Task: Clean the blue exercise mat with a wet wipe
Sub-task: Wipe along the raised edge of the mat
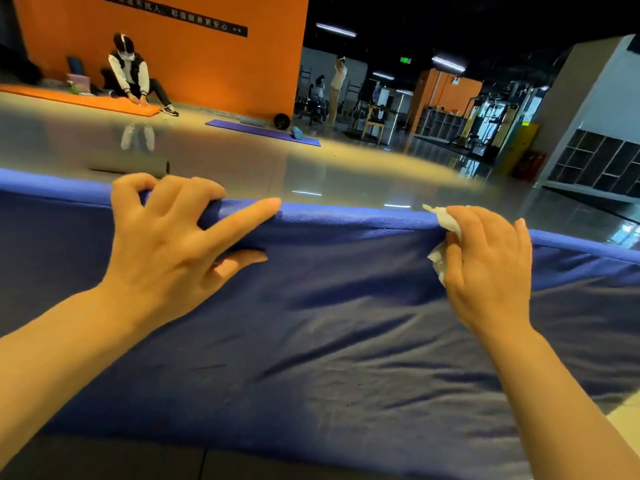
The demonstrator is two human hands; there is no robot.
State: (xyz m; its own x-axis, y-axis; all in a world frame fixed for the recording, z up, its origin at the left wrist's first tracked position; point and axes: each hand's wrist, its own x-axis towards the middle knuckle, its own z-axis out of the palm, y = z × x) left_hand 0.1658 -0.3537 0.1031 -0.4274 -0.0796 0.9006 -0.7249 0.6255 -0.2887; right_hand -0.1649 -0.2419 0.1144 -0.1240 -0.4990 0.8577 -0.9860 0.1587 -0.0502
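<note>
Head view, near to far. Nearest: two bare forearms reaching out over the blue exercise mat (346,341), its cover wrinkled and slack across the whole lower frame, dark floor showing along the near edge.

Next, at the mat's far rim: left hand (166,244) curled over the padded edge, fingers hooked across the top, index finger laid out straight along the rim, thumb pressed under against the near face. Grip closed on the mat edge itself. Right hand (488,265) further along the same rim, fingers wrapped around a crumpled white wet wipe (446,237), wipe pressed against the edge, scraps of it poking out above and below the fist.

Handling, as a judgement: thick, soft, foam-like mat, likely light but floppy; loose cover prone to bunching and sliding under a rub. Best held at the rolled rim, where the left hand sits, to brace while wiping. Wipe thin, damp, easily torn or balled up.

Beyond: glossy grey floor, a grey roll (131,166) lying just past the rim. Further: a purple mat (259,131), an orange mat (86,100) with a seated person (130,71) bent over it, orange wall behind.

Containers: none clearly made out.
</note>
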